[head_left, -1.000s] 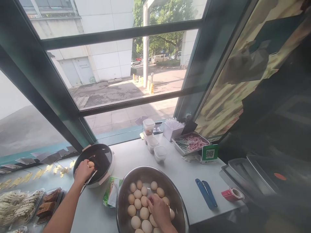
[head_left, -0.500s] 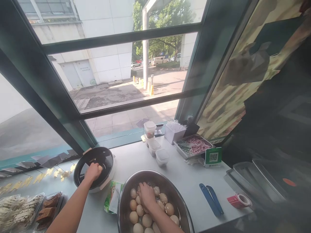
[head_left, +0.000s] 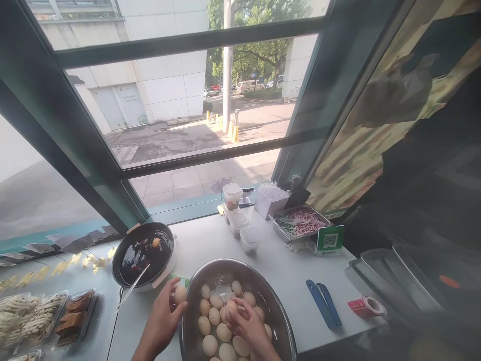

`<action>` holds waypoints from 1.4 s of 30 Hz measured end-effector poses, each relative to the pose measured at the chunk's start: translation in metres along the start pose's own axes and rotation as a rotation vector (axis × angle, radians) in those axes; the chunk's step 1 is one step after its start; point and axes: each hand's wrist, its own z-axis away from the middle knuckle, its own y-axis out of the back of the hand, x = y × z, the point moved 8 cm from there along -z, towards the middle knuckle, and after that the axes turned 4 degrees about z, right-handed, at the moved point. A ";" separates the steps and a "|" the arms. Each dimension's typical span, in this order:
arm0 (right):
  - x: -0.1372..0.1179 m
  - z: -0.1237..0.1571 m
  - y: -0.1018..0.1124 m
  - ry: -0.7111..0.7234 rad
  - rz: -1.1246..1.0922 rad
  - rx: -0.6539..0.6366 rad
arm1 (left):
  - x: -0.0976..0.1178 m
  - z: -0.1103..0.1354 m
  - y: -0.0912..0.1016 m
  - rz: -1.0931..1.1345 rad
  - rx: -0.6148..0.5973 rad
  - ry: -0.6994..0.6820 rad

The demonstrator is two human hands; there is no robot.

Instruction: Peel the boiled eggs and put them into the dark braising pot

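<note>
The left hand (head_left: pixel 162 313) is curled round a pale egg (head_left: pixel 181 294), with the thumb and fingers on its sides; it is just past the left edge of the big metal bowl (head_left: pixel 205 264); the right hand (head_left: pixel 250 323) is over the bowl, its fingertips closed on a browner egg (head_left: pixel 232 305); I can't tell if that one is lifted clear; the two hands are apart; a soft, snug grip looks best, as shells crack when squeezed and may be slippery; lifting straight up should keep them from bumping the loose eggs (head_left: pixel 224 332) in the bowl; the pale egg looks a bit longer up and down, but I can't tell which end is fatter; fingers hide too much of the browner egg to tell which way it points; farther left, a black pot (head_left: pixel 119 250) of dark liquid has one egg-like ball (head_left: pixel 156 242) in it and a long handle (head_left: pixel 133 288) leaning over its rim
</note>
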 end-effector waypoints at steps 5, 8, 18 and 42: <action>-0.016 0.036 -0.020 -0.074 -0.289 -0.062 | 0.017 0.043 -0.066 0.041 0.099 -0.176; -0.037 0.052 -0.033 -0.077 -0.346 -0.170 | 0.031 0.054 -0.091 0.048 0.033 -0.359; -0.053 0.065 -0.034 -0.029 -0.419 -0.126 | 0.047 0.048 -0.082 0.134 -0.043 -0.314; -0.075 0.077 -0.045 0.042 -0.429 -0.161 | 0.045 0.060 -0.077 0.658 -0.151 -0.045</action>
